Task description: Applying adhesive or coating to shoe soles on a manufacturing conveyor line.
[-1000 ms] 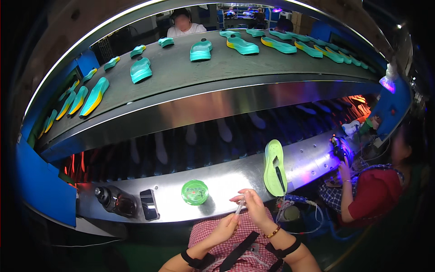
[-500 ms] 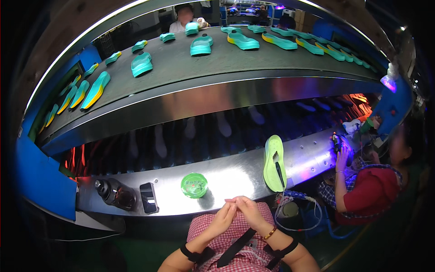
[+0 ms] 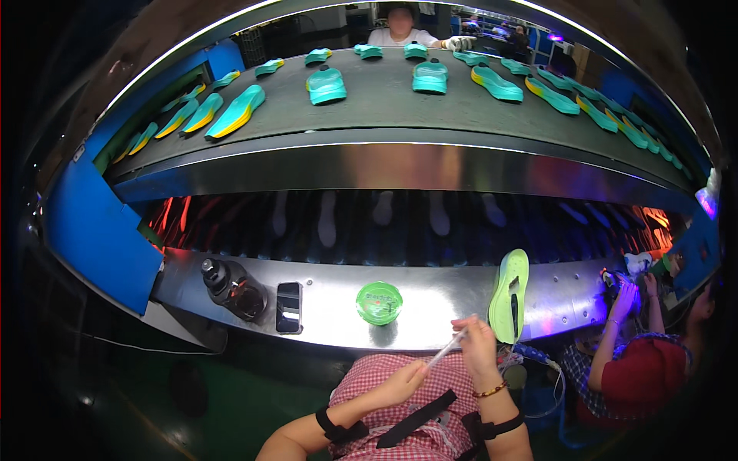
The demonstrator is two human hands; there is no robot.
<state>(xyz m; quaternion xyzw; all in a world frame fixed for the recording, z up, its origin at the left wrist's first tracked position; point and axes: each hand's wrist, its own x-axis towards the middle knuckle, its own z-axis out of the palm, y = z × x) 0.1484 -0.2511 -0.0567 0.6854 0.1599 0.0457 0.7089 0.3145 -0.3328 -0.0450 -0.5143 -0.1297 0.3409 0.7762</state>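
Above my checked apron (image 3: 369, 376), a thin, whitish, see-through strip (image 3: 446, 350) runs slantwise between my two hands. My left hand (image 3: 403, 383) is closed on its lower end, fingers pinched. Higher and to the right, my right hand (image 3: 480, 344) pinches the upper end near the metal ledge's front edge. What exactly the strip is, I cannot tell. Just right of that hand lies a lime-green shoe sole (image 3: 508, 296) with a dark slot. A tub with a green lid (image 3: 379, 303) stands on the ledge (image 3: 415, 288) ahead of my hands.
Left on the ledge are a dark bottle (image 3: 234, 292) and a phone (image 3: 289, 307). Beyond, a conveyor belt (image 3: 361, 115) carries several teal-and-yellow soles (image 3: 327, 84), above a dark lower opening with more soles. One co-worker (image 3: 400, 31) stands behind the belt; another (image 3: 646, 369) works at right.
My hands, formerly together at the fingertips, have drawn apart, the right one rising. The strip now shows between them. The whole view has shifted, and the far co-worker's gloved hand reaches toward the soles.
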